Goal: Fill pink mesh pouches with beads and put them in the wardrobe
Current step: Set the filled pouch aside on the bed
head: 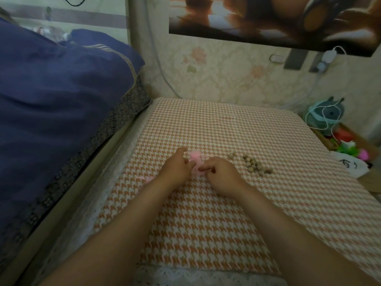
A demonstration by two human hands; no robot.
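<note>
left hand (177, 168): grip pinches pink mesh pouch (194, 159) | right hand (220, 172): grip pinches it too | beads (254, 163): loose on desk (226, 124) nearby

Left hand (177, 168), right hand (220, 174) (fingers (203, 168) curled)

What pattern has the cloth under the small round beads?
The woven cloth has an orange-and-white houndstooth pattern, clearest in the head view.

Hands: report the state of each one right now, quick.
Left hand: pinching the pink mesh pouch.
Right hand: fingers curled against the pouch's edge; whether they grip it cannot be told.
</note>
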